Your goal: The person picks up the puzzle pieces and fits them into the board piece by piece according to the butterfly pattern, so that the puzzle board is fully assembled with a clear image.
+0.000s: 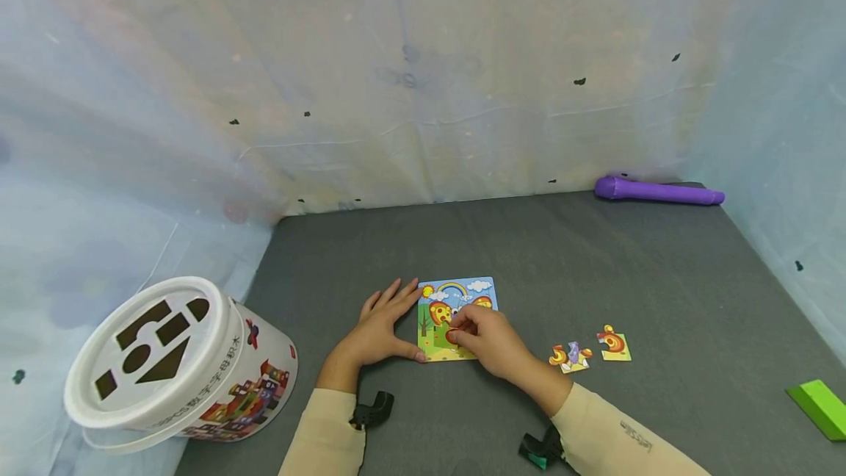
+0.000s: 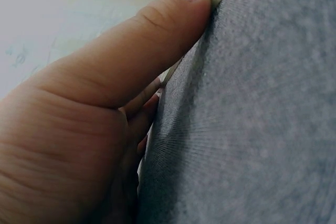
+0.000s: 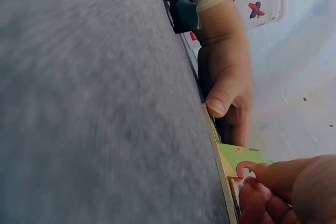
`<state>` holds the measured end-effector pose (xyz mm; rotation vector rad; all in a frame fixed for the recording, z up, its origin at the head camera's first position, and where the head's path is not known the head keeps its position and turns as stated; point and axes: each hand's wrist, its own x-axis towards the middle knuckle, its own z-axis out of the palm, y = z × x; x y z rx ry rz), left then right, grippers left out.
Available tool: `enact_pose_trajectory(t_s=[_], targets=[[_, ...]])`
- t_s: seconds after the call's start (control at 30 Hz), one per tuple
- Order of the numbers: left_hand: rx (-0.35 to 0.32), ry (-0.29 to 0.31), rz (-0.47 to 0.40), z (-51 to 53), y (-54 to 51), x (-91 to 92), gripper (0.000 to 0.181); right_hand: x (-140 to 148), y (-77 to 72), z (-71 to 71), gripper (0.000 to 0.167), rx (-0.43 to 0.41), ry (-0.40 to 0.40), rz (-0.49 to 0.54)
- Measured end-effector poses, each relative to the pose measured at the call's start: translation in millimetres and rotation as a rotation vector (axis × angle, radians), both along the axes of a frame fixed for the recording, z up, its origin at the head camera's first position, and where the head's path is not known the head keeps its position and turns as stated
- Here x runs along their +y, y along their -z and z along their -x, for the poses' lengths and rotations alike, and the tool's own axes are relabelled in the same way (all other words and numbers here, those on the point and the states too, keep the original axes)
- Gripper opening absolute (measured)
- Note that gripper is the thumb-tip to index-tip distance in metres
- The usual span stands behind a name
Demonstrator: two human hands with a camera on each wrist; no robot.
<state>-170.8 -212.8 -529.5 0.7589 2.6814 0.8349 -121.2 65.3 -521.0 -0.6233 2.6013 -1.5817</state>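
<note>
A small jigsaw puzzle board (image 1: 456,352) with a rainbow, sun and butterfly picture lies flat on the grey table. My left hand (image 1: 383,329) rests at its left side, fingers spread, with the thumb on the lower left corner and the fingertips at the upper left edge. Over the board's right part, my right hand (image 1: 485,336) pinches a green puzzle piece (image 3: 234,157) with a red curve between thumb and fingers. In the right wrist view this piece stands tilted above the board. The right hand hides the lower right of the picture.
Two loose puzzle pieces (image 1: 572,356) (image 1: 615,344) lie right of the board. A white lidded bucket (image 1: 264,344) with shaped holes stands on the left. At the back right is a purple microphone-shaped stick (image 1: 661,191), and a green block (image 1: 819,408) sits at the right edge.
</note>
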Motion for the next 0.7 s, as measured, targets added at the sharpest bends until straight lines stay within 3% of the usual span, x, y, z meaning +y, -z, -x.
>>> enact_pose_trajectory(t_s=[0.2, 0.4, 0.7], targets=[[-0.002, -0.002, -0.009, -0.3, -0.4, -0.8, 0.127, -10.0, -0.4, -0.7, 0.004, 0.081, 0.016, -0.062], [-0.014, -0.003, -0.006, -1.0, -1.3, -1.9, 0.127, -17.6, 0.4, -4.5, 0.005, 0.165, 0.025, -0.191], [-0.018, 0.000, -0.001, -1.0, -1.8, -1.4, 0.127, -21.2, -0.4, -12.0, 0.017, 0.287, -0.018, -0.324]])
